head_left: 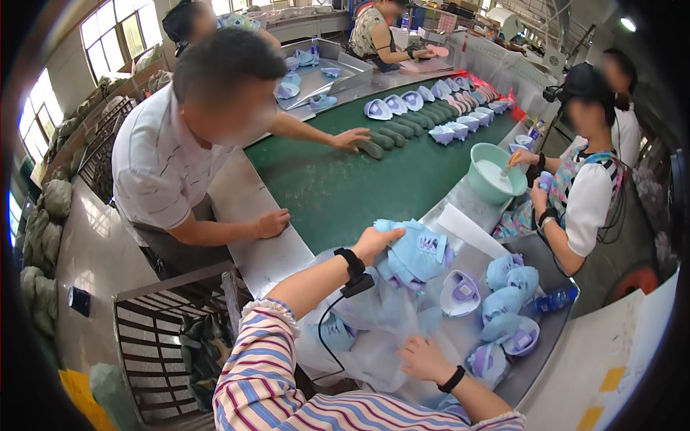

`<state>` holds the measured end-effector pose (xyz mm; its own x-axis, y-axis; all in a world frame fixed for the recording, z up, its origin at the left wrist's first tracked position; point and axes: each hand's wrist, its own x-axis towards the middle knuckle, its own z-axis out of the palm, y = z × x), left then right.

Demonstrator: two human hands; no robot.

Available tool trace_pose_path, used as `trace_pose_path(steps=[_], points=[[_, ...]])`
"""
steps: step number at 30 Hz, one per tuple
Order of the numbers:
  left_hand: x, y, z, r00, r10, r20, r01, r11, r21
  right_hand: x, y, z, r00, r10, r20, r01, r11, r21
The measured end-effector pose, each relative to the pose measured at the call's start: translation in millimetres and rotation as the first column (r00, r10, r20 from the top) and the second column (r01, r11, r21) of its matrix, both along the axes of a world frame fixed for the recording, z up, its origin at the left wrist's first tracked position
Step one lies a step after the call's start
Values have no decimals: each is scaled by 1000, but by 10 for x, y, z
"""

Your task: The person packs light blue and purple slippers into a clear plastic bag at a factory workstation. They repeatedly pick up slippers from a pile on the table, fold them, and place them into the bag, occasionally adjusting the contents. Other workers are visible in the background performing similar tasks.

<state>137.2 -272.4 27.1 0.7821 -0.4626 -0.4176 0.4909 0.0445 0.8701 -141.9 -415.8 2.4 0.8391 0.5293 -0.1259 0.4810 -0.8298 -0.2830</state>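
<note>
**Blue shoe tops pulled out of a clear bag**

A bunch of light blue shoe tops (415,251) is gripped by the left hand (375,243) and held up just above the counter (267,264). The fingers are curled around the edge of the bunch. How many pieces are in the bunch cannot be told, since they are folded together.

The right hand (424,358) is laid on a clear plastic bag (366,330), with the fingers bent and pressing on the plastic. The bag is spread out between the two hands. At least one more blue piece can be seen through it, near the left wrist.

To the right of both hands, about seven blue and purple shoe tops (503,309) are lying loose on the grey part of the counter. One small plastic bottle (555,299) is lying beside them.

So some pieces look to be out of the bag already, one bunch is in hand, and a few seem to be left inside.

Further out from the left hand, a green belt (338,187) is seen. A row of about seven dark green shoe forms (402,131) is lined up on it, with about ten blue and white pieces (424,97) beside them. One green bowl (494,172) is set at the belt's edge.

Four other people are at work around the counter.
</note>
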Motion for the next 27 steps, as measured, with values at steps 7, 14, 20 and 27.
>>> trace_pose_path(steps=[7,14,20,27], points=[[1363,306,138,796,496,347,-427,866,-260,-36,-85,-11,999,-32,-38,34,998,57],[1837,1271,553,13,594,804,-886,379,-266,-46,3,-60,1000,-21,-16,21,1000,-2],[-275,804,250,509,-193,839,-46,967,251,92,192,69,994,-95,45,97,994,-41],[-1733,879,-356,440,-657,612,221,740,636,341,584,-6,998,11,-56,5,960,280]])
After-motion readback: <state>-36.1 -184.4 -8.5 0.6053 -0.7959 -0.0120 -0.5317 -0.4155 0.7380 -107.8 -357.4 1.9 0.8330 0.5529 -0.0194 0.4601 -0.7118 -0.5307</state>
